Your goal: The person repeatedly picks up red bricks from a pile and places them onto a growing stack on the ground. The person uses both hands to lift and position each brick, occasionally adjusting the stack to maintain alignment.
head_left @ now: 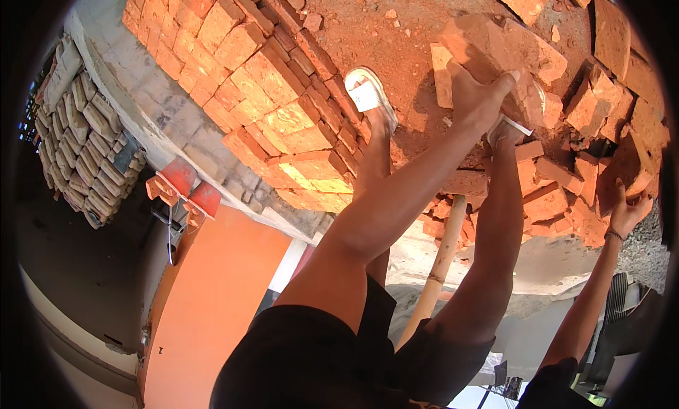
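The held bricks [489,52] are up over the reddish ground, in the left hand [482,94], whose thumb and fingers are closed about them; how many are bunched there I cannot tell. They look dense and stiff, likely heavy for one hand, with rough, dusty faces that should grip well — though corners could chip if knocked. A wide hold across the long sides, near the middle, seems surest.

The right hand [628,214], its wrist banded, has thumb and fingers closed on the lower end of another brick [619,172] at the loose pile [548,200]. That brick probably needs a firm hold, since an end grip leaves its weight leaning outward.

Beyond stand a white sandal [364,94] on the left foot, the tight brick stack [262,83] and a wooden pole [440,267]. Farther left, a red object [178,177] has orange pieces about it — container or not, I cannot tell — near a stack of pale blocks [85,136].
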The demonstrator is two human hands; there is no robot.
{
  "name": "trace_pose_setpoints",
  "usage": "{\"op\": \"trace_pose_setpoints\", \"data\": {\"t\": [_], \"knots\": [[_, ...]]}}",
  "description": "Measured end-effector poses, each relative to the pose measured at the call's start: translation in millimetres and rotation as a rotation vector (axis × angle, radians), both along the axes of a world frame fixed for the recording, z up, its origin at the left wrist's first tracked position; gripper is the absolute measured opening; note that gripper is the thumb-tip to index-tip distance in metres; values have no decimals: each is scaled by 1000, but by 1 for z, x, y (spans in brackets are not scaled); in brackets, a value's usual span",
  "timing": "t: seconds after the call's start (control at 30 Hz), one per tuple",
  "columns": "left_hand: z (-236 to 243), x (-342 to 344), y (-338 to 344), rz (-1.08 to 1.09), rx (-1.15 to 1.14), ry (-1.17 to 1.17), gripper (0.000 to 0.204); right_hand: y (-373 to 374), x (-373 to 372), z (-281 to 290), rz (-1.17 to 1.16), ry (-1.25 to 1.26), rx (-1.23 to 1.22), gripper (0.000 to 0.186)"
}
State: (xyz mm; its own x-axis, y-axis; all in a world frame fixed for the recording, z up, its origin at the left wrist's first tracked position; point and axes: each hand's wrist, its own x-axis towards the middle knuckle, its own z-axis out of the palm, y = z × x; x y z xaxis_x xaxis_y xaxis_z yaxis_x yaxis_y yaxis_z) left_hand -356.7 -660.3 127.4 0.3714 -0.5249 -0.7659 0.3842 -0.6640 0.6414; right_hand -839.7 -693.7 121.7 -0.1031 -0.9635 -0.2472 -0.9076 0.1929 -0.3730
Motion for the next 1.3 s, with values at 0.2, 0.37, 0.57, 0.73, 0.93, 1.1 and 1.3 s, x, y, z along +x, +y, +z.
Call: {"op": "trace_pose_setpoints", "data": {"t": [0.2, 0.37, 0.57, 0.73, 0.93, 1.1, 1.3], "knots": [[56, 194, 179, 351, 378, -159, 71, 36, 199, 82, 200, -90, 177, 67], [92, 357, 315, 459, 564, -236, 90, 60, 448, 117, 413, -339, 477, 54], [96, 487, 436, 698, 833, 120, 89, 121, 726, 123, 677, -590, 526, 56], [34, 526, 487, 879, 1022, -121, 100, 183, 858, 125, 816, -715, 662, 60], [35, 489, 491, -86, 779, -859, 111, 224, 924, 96, 938, -685, 786, 52], [3, 451, 466, -503, 736, -863, 96, 248, 966, 60, 712, -601, 1004, 41], [-26, 442, 512, -366, 690, -1036, 69, 292, 1032, 28, 944, -564, 1101, 39]]}}
